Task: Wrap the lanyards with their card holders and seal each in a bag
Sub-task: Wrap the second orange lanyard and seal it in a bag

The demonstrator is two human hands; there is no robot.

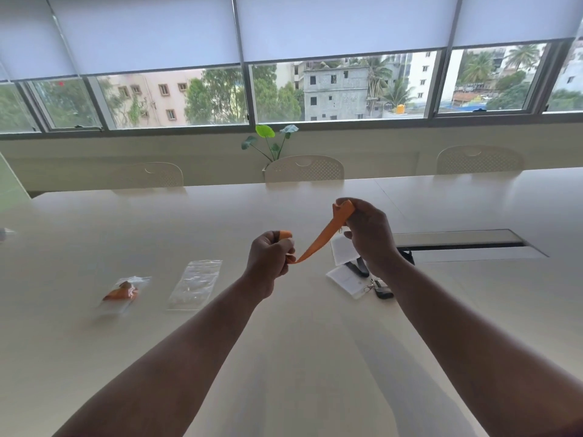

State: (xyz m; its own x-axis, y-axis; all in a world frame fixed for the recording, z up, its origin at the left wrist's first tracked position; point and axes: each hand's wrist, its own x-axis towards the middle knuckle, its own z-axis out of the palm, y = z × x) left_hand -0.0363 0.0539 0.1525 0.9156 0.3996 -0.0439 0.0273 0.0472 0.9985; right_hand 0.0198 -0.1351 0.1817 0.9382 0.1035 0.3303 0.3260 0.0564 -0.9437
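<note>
Above a pale tabletop point(284, 342), a left hand point(271, 263) and a right hand point(369, 234) stretch an orange lanyard point(318, 244) between them, fingers of both curled tight around its ends, near an empty clear bag point(195, 283)

— How do the arms lie?
— Both forearms reach forward and up from the bottom edge, bare, converging a little.
— And the left hand point(270, 259)?
— Knuckles toward the camera, fingers curled into a fist round an orange lanyard point(321, 239).
— The right hand point(367, 234)?
— Higher and farther out, wrist bent, thumb and fingers pinching the strap's upper end.
</note>
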